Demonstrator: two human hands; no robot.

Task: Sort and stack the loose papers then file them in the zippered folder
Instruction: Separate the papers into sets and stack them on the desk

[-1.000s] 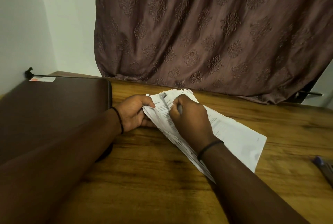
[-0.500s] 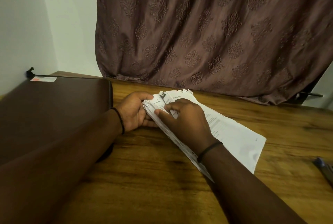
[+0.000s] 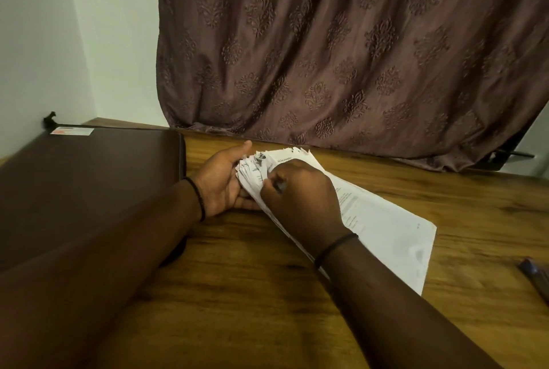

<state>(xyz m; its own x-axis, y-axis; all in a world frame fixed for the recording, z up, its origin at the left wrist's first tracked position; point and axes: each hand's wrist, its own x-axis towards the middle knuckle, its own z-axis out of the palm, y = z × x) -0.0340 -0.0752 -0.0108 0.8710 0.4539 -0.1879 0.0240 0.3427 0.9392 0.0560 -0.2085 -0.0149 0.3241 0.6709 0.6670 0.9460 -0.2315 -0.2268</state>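
A stack of white printed papers [image 3: 383, 226] lies slanted on the wooden table [image 3: 237, 294], its ragged top corner raised. My left hand [image 3: 219, 181] cups that corner from the left, fingers under the stack and thumb lifted clear. My right hand [image 3: 300, 196] rests on top of the papers and pinches the fanned sheet corners near the top left. The dark brown zippered folder [image 3: 89, 184] lies shut at the left, partly under my left forearm.
A small white card [image 3: 71, 131] sits at the folder's far left corner. A brown patterned curtain [image 3: 341, 50] hangs behind the table. A dark blue pen-like object [image 3: 534, 276] lies at the right edge. White walls stand at the left.
My left thumb has lifted off the paper corner and the hand has opened into a cup. My right hand's fingers have curled down onto the fanned corners.
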